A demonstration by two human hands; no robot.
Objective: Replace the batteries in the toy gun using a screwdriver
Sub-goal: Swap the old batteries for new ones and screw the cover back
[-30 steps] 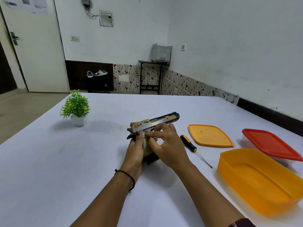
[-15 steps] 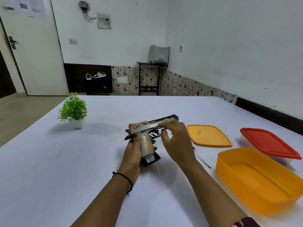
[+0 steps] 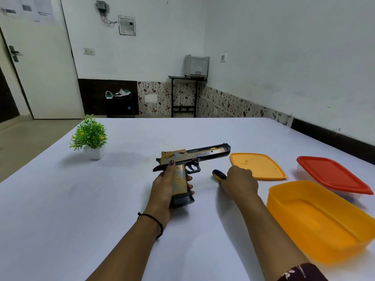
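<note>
Single wide-angle view from the person's head, facing forward and down over the large white table (image 3: 60, 199); left hand (image 3: 161, 189) and right hand (image 3: 239, 182) lie close below.

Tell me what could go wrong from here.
The left grip holds the gold-and-black toy pistol by its handle; it may twist once a tool presses on it.
The right grip covers the black-and-yellow screwdriver, only its handle end showing; a poor grasp could let it roll on the white table.
The open orange plastic tub sits beside the right forearm and could get knocked.
</note>
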